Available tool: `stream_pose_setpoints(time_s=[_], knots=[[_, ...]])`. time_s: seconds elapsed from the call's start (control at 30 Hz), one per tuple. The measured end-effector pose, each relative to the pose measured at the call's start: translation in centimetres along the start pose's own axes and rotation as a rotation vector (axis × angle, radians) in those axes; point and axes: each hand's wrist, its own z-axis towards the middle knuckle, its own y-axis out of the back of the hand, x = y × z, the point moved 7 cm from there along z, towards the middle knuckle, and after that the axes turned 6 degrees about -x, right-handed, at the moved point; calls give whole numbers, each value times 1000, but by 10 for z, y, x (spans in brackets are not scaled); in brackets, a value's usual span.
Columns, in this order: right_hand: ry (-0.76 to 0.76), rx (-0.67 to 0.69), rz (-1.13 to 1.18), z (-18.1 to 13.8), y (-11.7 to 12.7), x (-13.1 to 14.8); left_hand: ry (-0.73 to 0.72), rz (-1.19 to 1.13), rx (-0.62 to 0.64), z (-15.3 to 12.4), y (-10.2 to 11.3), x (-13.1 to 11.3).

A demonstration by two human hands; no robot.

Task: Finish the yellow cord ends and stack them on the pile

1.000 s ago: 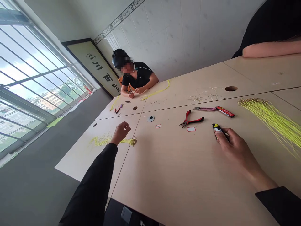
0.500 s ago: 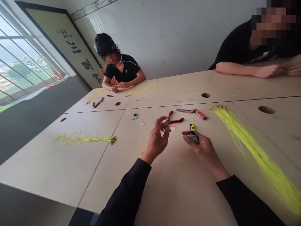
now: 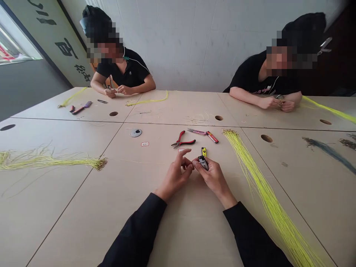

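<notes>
My left hand [image 3: 176, 172] is closed in a pinch, forefinger raised. A thin pale yellow cord [image 3: 133, 161] runs from the left bundle of cords [image 3: 94, 163] towards it; its end is hidden in my fingers. Against the left fingertips, my right hand [image 3: 214, 178] grips a small black and silver tool [image 3: 203, 162] of a kind I cannot make out. Just beyond it shows a yellow and black piece [image 3: 204, 151]; whether it belongs to the tool I cannot tell. Red-handled pliers [image 3: 183, 141] lie open beyond my hands.
Pink snips [image 3: 197, 131] and a red tool or handle [image 3: 212, 137] lie past the pliers. A long yellow cord bundle [image 3: 264, 193] stretches along my right. Cable holes [image 3: 266, 138] and a grey disc [image 3: 136, 132] mark the table. Two co-workers [image 3: 122, 70] [image 3: 261, 81] sit opposite.
My hands were apart and have come together at the fingertips, the right one bringing its tool. The view has turned right, showing more of the right-hand co-worker and grey-blue cords.
</notes>
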Motion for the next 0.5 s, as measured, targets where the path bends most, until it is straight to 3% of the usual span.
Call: stream_pose_setpoints(time_s=[0.33,0.5], knots=[[-10,39,-53,-3,-1,0,-18,31,19,-1,-1,-1],[-19,-11,-3,-2,5,-2,-34,55,11,-3,-1,1]])
